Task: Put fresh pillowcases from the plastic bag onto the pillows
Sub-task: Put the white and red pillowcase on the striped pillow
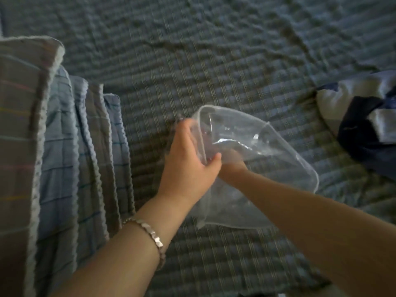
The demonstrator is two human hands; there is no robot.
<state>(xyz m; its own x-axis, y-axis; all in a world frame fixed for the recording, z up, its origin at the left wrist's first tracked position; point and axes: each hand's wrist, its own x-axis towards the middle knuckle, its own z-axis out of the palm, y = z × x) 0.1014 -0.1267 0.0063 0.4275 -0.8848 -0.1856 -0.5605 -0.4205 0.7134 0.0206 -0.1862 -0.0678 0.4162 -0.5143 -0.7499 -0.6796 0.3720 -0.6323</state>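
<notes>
The left hand [188,159] pinches the rim of the clear plastic bag [278,168] while the right hand [234,162] reaches inside just beyond that grip, its hold unreadable, so the casing seems barely begun, a pillow [342,99] lying well to the right.

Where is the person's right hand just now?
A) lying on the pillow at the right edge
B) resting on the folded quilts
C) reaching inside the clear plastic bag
C: the right hand shows through the clear plastic bag, with its forearm entering the opening, which the left hand holds by the rim.
</notes>
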